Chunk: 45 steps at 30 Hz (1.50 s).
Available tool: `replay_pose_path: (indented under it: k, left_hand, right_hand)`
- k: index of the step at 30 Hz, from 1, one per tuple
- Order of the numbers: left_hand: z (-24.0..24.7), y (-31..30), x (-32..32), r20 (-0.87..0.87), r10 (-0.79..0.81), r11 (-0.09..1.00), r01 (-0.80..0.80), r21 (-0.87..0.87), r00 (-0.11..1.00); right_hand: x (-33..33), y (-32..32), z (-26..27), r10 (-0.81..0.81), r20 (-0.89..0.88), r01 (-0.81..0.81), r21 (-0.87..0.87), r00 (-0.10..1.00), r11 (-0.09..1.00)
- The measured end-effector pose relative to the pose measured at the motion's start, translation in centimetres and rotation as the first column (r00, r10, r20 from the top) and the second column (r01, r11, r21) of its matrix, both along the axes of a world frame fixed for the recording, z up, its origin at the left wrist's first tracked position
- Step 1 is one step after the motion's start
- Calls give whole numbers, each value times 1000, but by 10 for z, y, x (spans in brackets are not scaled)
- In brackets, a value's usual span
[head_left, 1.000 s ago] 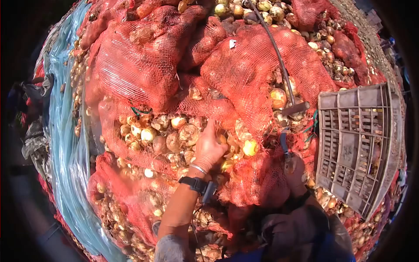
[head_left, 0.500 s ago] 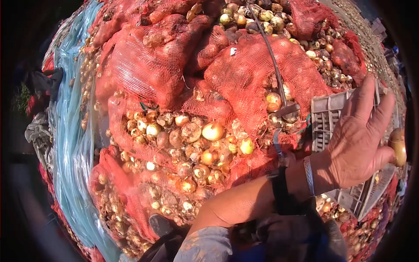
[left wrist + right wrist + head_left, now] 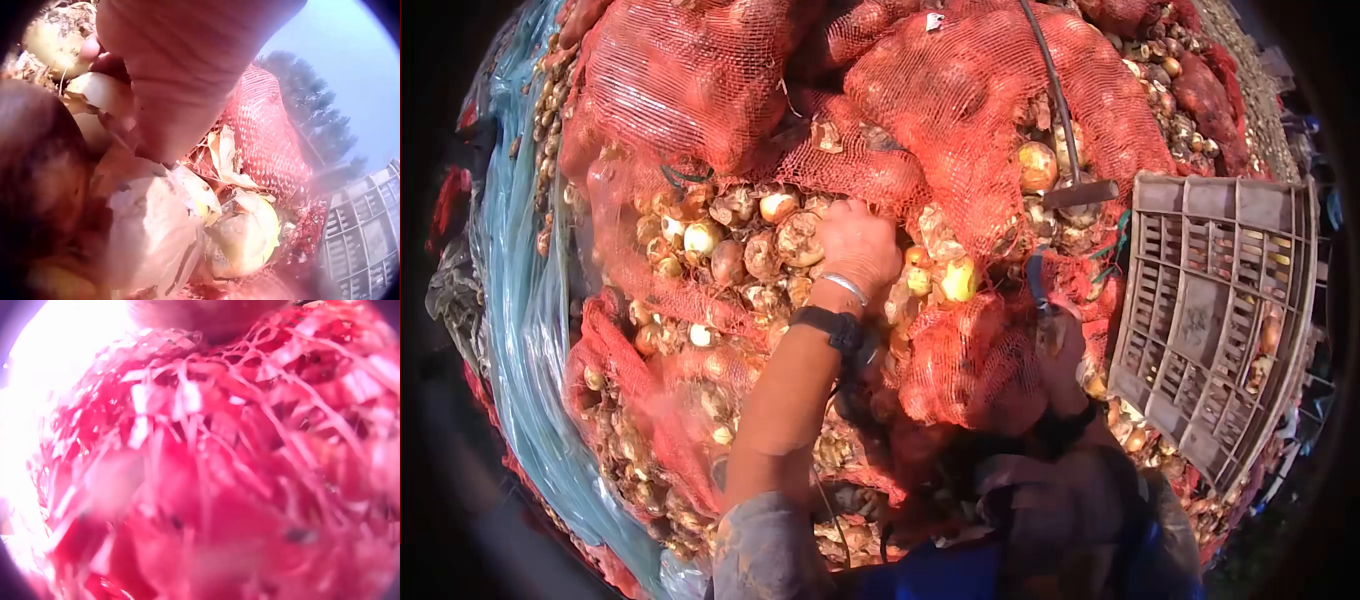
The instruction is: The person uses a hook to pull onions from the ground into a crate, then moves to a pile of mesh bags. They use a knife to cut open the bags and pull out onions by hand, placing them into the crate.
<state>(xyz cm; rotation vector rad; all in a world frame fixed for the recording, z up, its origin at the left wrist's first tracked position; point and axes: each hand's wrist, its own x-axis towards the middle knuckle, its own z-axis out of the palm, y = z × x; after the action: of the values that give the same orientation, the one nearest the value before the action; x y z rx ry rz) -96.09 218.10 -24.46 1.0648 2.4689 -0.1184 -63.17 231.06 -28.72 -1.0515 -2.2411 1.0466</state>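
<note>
In the head view my left hand reaches down among loose onions spilling from a torn red mesh bag. Its fingers are bent over an onion and mostly hidden under the hand. The left wrist view has a pale onion beside the palm, a fingertip close to it, and peeling skins below. My right hand grips a small curved knife, blade pointing away from me. Bunched red mesh lies beside that hand and fills the blurred right wrist view.
A grey slatted plastic crate stands tilted at the right. A long-handled tool lies across the bags beyond my right hand. Full red mesh bags are heaped ahead, and blue plastic sheeting runs down the left side.
Half a second ago my left hand was spread over the crate, an onion in the air past its fingers. It has swung back left among the onions. The right hand keeps the knife.
</note>
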Motion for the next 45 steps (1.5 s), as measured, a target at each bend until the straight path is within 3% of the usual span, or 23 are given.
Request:
replay_pose_path:
  k: [1,4,7,10,13,16,18,21,22,25,27,28,29,30,31,32,33,35,36,37,39,41,45]
  left_hand:
    - [-1,6,-5,32,-45,987,50,-152,998]
    - [9,3,-19,174,-26,996,39,-75,984]
    - [29,-1,-12,200,1,996,18,-92,980]
    - [1,-7,1,60,-96,995,97,-3,994]
    - [11,-10,0,23,-166,986,166,2,986]
    - [31,-38,7,370,183,959,-249,137,911]
    - [23,-69,11,781,273,678,-689,258,561]
    - [115,-49,10,869,-31,345,-810,474,495]
    - [151,-27,17,825,-185,228,-793,565,534]
    - [256,49,55,661,-409,-69,-743,665,629]
    - [304,96,84,502,-566,-35,-627,778,654]
    - [316,123,98,301,-759,-83,-544,835,578]
    - [324,149,111,272,-847,-30,-553,832,456]
    - [317,157,113,264,-850,-44,-559,828,456]
    - [307,164,116,124,-786,-188,-425,885,605]
    - [299,166,116,-17,-685,-297,-257,920,728]
    - [285,138,103,277,-668,-113,-462,880,691]
    - [223,93,54,550,-368,-6,-593,805,750]
    - [168,66,29,536,-83,57,-533,844,840]
    - [129,31,18,590,60,203,-589,782,805]
    - [57,-24,13,430,240,545,-487,682,870]
    - [30,-35,32,418,186,743,-406,533,889]
    - [-26,-9,59,405,-10,705,-281,651,914]
  right_hand:
    - [0,1,2,8,14,-8,0,1000,1000]
    - [-5,-1,10,17,50,-23,117,999,993]
    - [-5,-3,10,-14,-10,14,-5,1000,1000]
    - [-9,3,12,59,91,-67,89,994,994]
    - [-14,4,18,132,37,-135,426,991,895]
    - [1,1,-1,139,89,-165,456,986,874]
    - [-14,-4,15,47,37,-51,119,998,992]
    - [-4,-5,7,94,162,-130,234,982,963]
    - [-18,-6,27,85,51,-97,335,995,937]
    - [-18,-5,38,16,131,-40,185,991,982]
    - [-15,-6,47,145,261,-139,-42,954,989]
    - [-14,-1,15,227,76,-239,327,971,914]
    - [-14,-7,20,222,80,-236,331,972,913]
    - [-14,-8,31,161,33,-164,211,986,964]
    - [-12,-8,39,96,-5,-95,77,995,992]
    - [-12,-5,30,117,159,-153,242,980,958]
    - [-9,-4,18,96,141,-122,186,985,975]
    - [-17,-2,39,138,71,-149,188,988,971]
    - [-16,-5,34,128,-26,-120,200,991,972]
    - [-6,-2,17,131,62,-134,54,989,989]
    - [-17,-5,22,132,-113,-126,60,985,990]
    - [-17,-4,25,62,3,-62,130,998,990]
    - [-4,2,3,87,-16,-80,259,996,963]
